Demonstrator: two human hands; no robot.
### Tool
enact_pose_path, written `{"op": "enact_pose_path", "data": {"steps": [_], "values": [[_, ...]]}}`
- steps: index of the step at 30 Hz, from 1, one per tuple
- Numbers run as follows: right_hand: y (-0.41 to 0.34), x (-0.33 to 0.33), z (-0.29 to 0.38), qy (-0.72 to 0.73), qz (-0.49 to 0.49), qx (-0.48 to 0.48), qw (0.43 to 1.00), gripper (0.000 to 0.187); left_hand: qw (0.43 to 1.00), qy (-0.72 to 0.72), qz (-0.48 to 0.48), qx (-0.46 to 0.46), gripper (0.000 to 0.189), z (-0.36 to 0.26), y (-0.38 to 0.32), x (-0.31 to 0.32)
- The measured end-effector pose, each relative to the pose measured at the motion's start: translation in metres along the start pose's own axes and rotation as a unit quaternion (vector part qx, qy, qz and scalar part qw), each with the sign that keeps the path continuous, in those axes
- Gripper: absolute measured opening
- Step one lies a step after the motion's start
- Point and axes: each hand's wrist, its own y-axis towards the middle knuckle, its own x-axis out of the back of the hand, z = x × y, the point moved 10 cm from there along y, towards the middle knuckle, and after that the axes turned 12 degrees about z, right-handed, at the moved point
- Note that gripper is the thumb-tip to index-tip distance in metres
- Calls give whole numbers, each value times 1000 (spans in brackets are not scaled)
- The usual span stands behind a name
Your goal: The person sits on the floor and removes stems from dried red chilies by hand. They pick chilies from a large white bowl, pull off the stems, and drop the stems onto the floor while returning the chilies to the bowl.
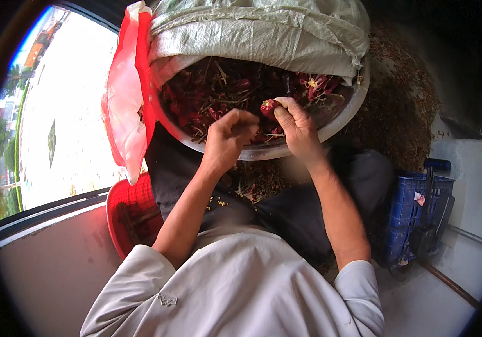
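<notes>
My right hand (299, 128) pinches a dried red chili pepper (268, 108) between thumb and fingers. Pale bits show at the pepper's exposed end. Just left of it, my left hand (228, 137) is curled and blurred by motion; whether anything sits in its fingers cannot be made out. Both hands are over the near side of a wide metal basin (346, 123). Inside lie many dark red dried chilies (241, 84) mixed with stalks. A white woven sack (249, 36) covers the basin's far part, its mouth opening toward me.
A red and white plastic bag (127, 97) hangs at the basin's left, above a red basket (133, 198). On the right stands a blue plastic crate (409, 210). Chili debris (405, 97) covers the floor beyond, and yellow seeds (220, 202) dot my trousers. A window (76, 97) is at left.
</notes>
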Motion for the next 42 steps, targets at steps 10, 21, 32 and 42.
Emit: {"op": "enact_pose_path", "data": {"steps": [10,21,32,42], "values": [[0,-14,15,-133,40,43,989,18,986,151,-64,-36,12,-19,15,10],[-1,-22,31,-241,40,99,965,15,915,392,-40,-86,13,-25,29,0],[2,-8,11,-27,13,5,1000,18,999,-36,-21,-13,21,6,11,4],[4,-17,4,-41,44,-7,998,18,980,-199,-12,-3,15,13,13,0]]}}
